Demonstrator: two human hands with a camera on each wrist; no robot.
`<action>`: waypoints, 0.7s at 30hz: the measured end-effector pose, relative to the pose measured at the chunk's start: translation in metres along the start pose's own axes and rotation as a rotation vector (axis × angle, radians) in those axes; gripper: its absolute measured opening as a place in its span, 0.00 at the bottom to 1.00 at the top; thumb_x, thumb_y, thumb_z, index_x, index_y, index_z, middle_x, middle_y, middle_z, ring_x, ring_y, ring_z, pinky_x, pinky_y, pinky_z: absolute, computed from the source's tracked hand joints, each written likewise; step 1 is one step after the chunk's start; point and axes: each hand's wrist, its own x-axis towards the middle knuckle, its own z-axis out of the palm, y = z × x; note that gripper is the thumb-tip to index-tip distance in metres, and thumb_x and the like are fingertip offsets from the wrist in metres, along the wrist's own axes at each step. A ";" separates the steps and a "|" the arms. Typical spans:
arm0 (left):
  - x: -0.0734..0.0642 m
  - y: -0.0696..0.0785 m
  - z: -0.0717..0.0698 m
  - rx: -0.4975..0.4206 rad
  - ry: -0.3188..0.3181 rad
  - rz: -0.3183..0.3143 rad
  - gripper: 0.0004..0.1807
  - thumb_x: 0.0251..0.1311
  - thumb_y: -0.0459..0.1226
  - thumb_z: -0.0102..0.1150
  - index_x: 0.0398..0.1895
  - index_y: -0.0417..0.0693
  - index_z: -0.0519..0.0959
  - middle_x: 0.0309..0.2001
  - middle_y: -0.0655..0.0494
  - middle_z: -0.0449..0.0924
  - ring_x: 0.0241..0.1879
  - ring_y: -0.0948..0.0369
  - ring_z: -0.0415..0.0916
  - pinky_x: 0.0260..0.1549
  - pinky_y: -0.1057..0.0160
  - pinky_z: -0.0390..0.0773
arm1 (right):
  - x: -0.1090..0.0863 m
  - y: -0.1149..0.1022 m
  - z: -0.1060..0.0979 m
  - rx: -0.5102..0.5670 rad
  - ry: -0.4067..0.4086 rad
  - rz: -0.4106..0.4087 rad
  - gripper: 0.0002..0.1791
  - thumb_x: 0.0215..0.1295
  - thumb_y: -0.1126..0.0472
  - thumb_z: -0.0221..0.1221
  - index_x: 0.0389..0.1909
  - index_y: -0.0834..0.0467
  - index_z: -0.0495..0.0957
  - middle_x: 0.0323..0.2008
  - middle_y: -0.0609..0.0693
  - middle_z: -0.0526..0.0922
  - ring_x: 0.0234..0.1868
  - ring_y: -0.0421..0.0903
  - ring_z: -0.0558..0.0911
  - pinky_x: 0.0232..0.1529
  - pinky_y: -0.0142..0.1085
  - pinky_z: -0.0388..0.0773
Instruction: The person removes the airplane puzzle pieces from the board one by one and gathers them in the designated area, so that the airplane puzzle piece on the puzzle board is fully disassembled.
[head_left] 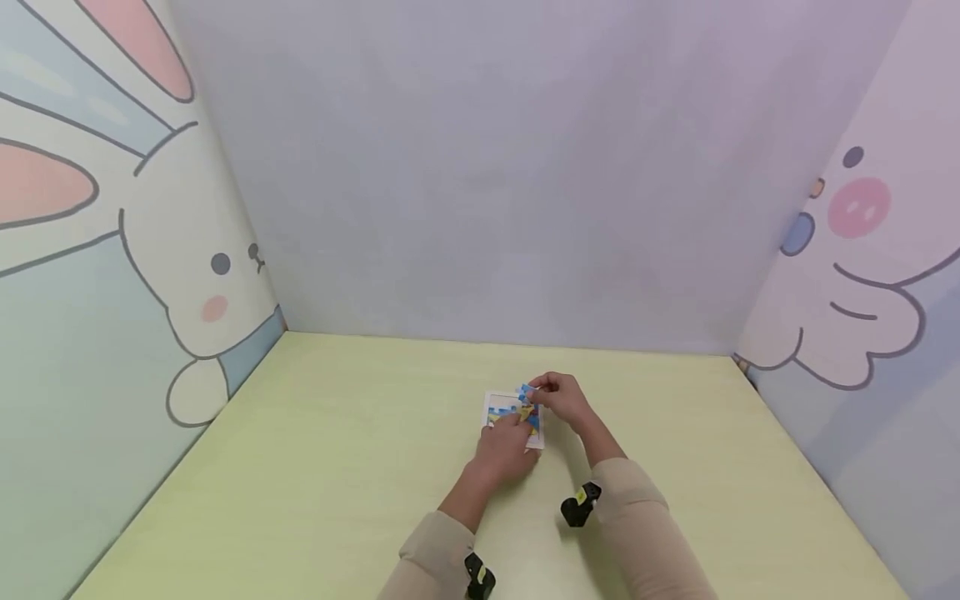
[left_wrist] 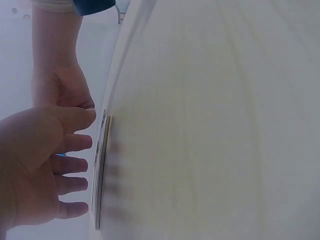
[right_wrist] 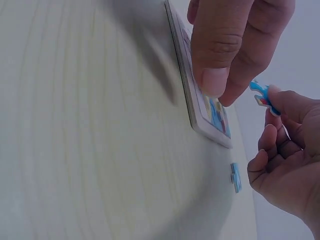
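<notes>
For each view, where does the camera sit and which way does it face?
Head: worn there, facing forward and down at the table; left hand, right hand and sleeves show.
Left wrist: worn there, facing the left hand and the puzzle; right hand shows beyond.
Right wrist: worn there, facing the piece pinched by the right hand; left hand shows too.
Both wrist views share the puzzle and both hands.
</notes>
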 end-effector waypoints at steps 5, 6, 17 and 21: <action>0.005 0.012 -0.001 0.000 -0.028 -0.025 0.26 0.60 0.49 0.57 0.58 0.45 0.74 0.59 0.50 0.70 0.58 0.53 0.65 0.47 0.44 0.69 | -0.006 0.005 -0.015 0.013 -0.010 -0.010 0.10 0.61 0.64 0.61 0.40 0.66 0.78 0.28 0.50 0.79 0.34 0.52 0.77 0.36 0.46 0.73; 0.006 0.015 -0.001 0.000 -0.039 -0.033 0.26 0.60 0.49 0.56 0.58 0.45 0.74 0.59 0.50 0.69 0.58 0.53 0.65 0.47 0.44 0.69 | -0.006 0.006 -0.018 0.015 -0.009 -0.008 0.10 0.61 0.64 0.60 0.40 0.66 0.78 0.28 0.50 0.80 0.35 0.55 0.77 0.36 0.47 0.73; 0.010 0.023 0.001 0.041 -0.119 -0.073 0.26 0.60 0.52 0.55 0.56 0.46 0.74 0.57 0.52 0.69 0.56 0.53 0.65 0.49 0.48 0.68 | -0.005 0.018 -0.040 0.023 0.063 0.071 0.11 0.61 0.62 0.61 0.39 0.66 0.77 0.29 0.51 0.78 0.31 0.48 0.74 0.31 0.40 0.71; 0.009 0.025 0.002 0.035 -0.137 -0.083 0.27 0.59 0.53 0.56 0.57 0.47 0.74 0.59 0.52 0.68 0.57 0.53 0.64 0.50 0.47 0.68 | -0.007 0.026 -0.049 0.016 0.066 0.075 0.10 0.61 0.63 0.61 0.39 0.66 0.77 0.29 0.51 0.79 0.30 0.47 0.74 0.32 0.39 0.71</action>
